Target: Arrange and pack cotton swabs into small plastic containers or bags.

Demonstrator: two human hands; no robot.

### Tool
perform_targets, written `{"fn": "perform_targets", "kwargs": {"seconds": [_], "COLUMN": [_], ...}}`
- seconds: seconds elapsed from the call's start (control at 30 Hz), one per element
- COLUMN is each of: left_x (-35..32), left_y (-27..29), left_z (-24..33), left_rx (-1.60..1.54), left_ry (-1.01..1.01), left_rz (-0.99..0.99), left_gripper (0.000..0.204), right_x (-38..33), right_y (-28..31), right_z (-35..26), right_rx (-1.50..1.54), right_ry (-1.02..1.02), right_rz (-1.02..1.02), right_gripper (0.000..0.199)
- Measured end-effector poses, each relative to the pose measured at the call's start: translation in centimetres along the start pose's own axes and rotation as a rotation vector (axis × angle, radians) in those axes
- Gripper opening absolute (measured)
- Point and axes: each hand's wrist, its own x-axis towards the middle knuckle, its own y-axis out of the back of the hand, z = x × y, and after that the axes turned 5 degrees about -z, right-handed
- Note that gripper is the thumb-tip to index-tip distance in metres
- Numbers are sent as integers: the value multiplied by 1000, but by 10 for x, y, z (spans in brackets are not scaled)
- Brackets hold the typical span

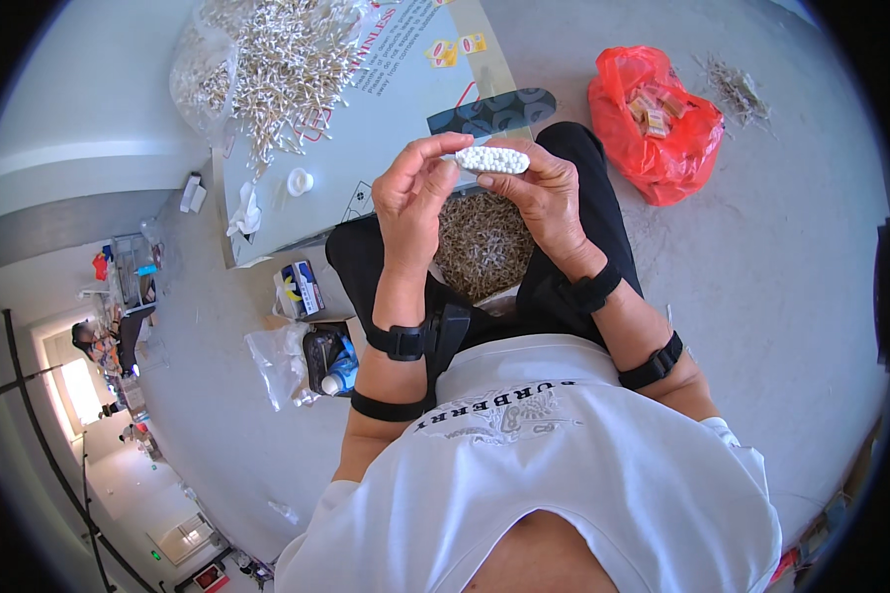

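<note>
A flat bundle of cotton swabs (492,160) is up in front of me, its white tips packed together and facing me. My right hand (552,198) grips its right end between thumb and fingers. At the left end, the index finger and thumb of my left hand (415,198) close in on the bundle, the index fingertip touching its upper edge. Below both hands, between my knees, sits a container heaped with loose swabs (485,247). On the table at the far left lies a large pile of cotton swabs (292,64), spilling from a clear plastic bag (203,89).
The table (341,183) carries a small white ring-shaped piece (300,182) and a crumpled tissue (247,210). A red plastic bag (653,138) of small packets stands right, near scattered sticks (737,91). Left of my legs are a blue-and-white box (299,289) and a bottle (340,374).
</note>
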Motion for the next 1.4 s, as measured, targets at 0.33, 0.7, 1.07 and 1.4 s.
{"fn": "perform_targets", "kwargs": {"seconds": [0.33, 0.7, 1.07, 1.4], "left_x": [7, 11, 5, -7], "left_y": [-11, -15, -4, -1], "left_z": [2, 10, -3, -2], "left_rx": [244, 452, 204, -71], "left_ry": [-152, -256, -108, 55], "left_rz": [-124, -195, -101, -12], "left_gripper": [40, 27, 45, 45], "right_x": [-1, -1, -1, 3], "right_y": [-3, -7, -3, -5], "right_z": [-2, -8, -7, -9], "right_rx": [78, -71, 47, 143], "right_ry": [-7, 61, -78, -120], "right_rz": [-70, -47, -16, 87], "right_gripper": [30, 30, 26, 46]}}
